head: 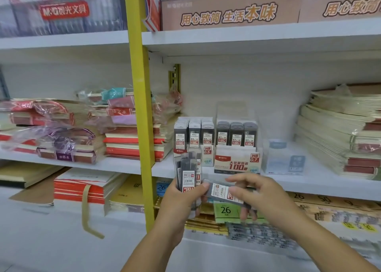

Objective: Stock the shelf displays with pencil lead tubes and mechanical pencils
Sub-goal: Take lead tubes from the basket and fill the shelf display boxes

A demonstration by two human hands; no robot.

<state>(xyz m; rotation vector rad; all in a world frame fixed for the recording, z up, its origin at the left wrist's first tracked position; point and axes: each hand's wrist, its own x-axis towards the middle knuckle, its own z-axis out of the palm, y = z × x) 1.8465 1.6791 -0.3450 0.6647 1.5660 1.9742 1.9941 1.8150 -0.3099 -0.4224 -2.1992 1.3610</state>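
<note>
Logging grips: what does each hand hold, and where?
Left hand grips the clear plastic box of dark lead tubes round its lower half. Right hand pinches one dark grey, white-labelled lead tube near its right end.

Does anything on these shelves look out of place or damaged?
Yes. A tan packing strap hangs loose from the red-and-white book stack on the lower left shelf, trailing down its front. Above it, the plastic wrap on the notebook bundles is crumpled and seems torn open.
</note>
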